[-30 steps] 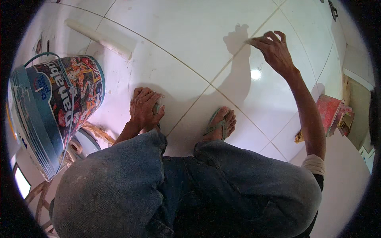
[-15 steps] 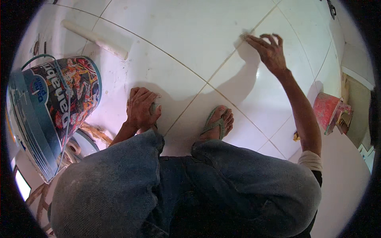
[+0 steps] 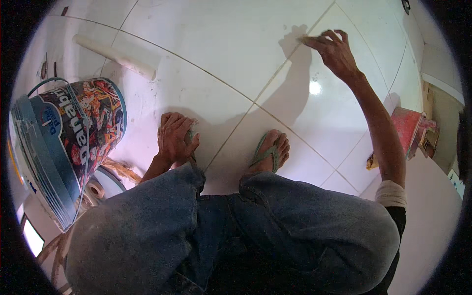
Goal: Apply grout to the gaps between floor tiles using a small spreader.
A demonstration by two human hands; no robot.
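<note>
Over the tile joint (image 3: 276, 78) at the upper right, my right hand (image 3: 338, 55) reaches out with its thumb and fingertips pinched together. A small, thin, pale tan piece (image 3: 306, 40) shows at the fingertips, too little of it visible to name. The other fingers are bent and raised. My left hand (image 3: 174, 135) rests by my left knee, over the left foot, which it mostly hides. Its thumb stands apart from the fingers, and it holds nothing that I can see. A whitish smear lies beside its fingers.
A large printed plastic bucket (image 3: 96, 118) with a wire handle lies tilted at the left. Beyond it is a long whitish tube (image 3: 115, 57) on the white tiles. My sandalled right foot (image 3: 269, 151) stands between the hands. A dusty red container (image 3: 406, 129) sits at the right.
My right hand has shifted slightly up and away along the joint, still pinched. The left hand stays in place. The whole view has tilted a little.
</note>
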